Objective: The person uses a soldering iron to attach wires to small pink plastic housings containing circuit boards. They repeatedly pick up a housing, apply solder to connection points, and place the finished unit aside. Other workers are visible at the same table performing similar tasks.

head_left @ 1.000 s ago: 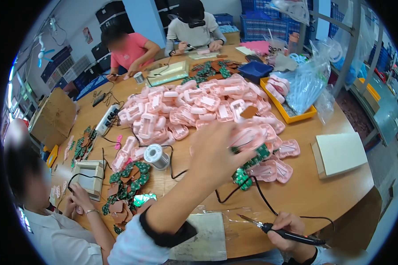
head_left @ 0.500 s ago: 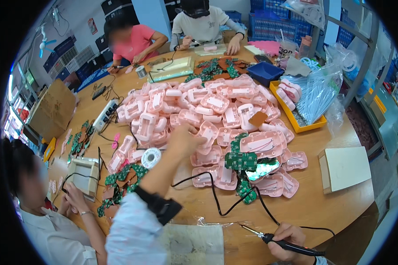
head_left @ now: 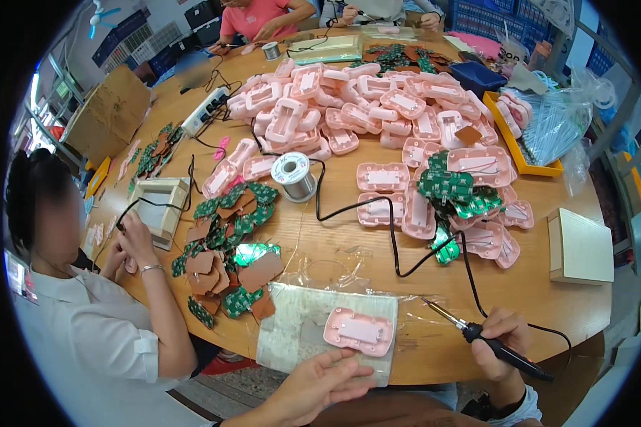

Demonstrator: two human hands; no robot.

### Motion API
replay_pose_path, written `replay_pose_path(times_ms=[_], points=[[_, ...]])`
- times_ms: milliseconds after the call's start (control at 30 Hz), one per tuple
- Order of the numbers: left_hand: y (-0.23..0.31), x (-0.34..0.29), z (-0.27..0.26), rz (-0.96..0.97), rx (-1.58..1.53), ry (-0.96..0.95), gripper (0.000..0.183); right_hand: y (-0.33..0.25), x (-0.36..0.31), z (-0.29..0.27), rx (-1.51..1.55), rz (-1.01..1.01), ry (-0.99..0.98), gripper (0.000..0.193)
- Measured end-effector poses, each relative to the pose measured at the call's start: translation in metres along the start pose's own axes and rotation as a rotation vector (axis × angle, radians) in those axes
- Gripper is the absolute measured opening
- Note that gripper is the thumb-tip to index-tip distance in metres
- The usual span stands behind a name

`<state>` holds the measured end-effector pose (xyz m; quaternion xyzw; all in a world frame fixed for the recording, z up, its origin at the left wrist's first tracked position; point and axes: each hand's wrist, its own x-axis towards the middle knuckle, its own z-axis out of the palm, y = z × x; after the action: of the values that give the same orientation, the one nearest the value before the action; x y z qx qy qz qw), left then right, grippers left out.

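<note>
Round wooden table [head_left: 335, 235]: left hand [head_left: 320, 384], fingers spread, touches the pink casing [head_left: 358, 331]; beside it, right hand [head_left: 502, 340] grips a soldering iron [head_left: 477, 334].

On the bench [head_left: 377, 274], a casing [head_left: 358, 331] lies on a mat [head_left: 299, 327]; a solder spool [head_left: 293, 175] sits behind, circuit boards [head_left: 224, 260] to the left.

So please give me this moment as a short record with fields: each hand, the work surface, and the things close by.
left hand: left hand flat at the near edge of the grey mat, fingertips by the pink case, holding nothing
right hand: right hand closed around the soldering iron, tip pointing left toward the mat
pink case: lies on the mat, open side up
table: round wooden table
nearby: solder spool; pile of green boards; heap of pink cases
other person: sits at left in a white shirt
</note>
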<state>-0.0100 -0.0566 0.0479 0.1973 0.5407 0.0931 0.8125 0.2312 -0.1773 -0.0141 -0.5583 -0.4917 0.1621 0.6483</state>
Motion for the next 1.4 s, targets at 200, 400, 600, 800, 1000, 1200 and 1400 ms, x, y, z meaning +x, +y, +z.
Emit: replay_pose_path(times_ms=[200, 400, 600, 800, 1000, 1200, 1400], points=[[0.043, 0.012, -0.027, 0.973, 1.358, 0.165, 0.006, -0.008, -0.003, 0.006, -0.043, -0.051, 0.033, 0.025], [0.112, 0.116, 0.001, 1.551, 1.65, -0.183, 0.013, -0.01, -0.004, 0.009, -0.067, -0.051, 0.029, 0.024], [0.106, 0.091, -0.001, 1.319, 1.464, -0.28, 0.015, -0.008, -0.006, 0.01, -0.052, -0.048, 0.064, 0.027], [0.039, 0.076, -0.012, 1.522, 1.316, -0.304, 0.015, -0.003, -0.006, 0.034, 0.049, 0.071, 0.028, 0.029], [-0.003, 0.053, -0.018, 1.433, 1.246, 0.185, 0.017, -0.009, -0.006, 0.032, 0.021, 0.047, -0.093, 0.032], [-0.01, 0.055, -0.017, 1.246, 1.093, 0.213, 0.013, -0.012, -0.011, 0.035, 0.014, 0.025, -0.239, 0.031], [-0.003, 0.048, -0.013, 1.164, 1.142, 0.2, 0.01, -0.012, -0.006, 0.042, -0.049, -0.01, -0.33, 0.027]])
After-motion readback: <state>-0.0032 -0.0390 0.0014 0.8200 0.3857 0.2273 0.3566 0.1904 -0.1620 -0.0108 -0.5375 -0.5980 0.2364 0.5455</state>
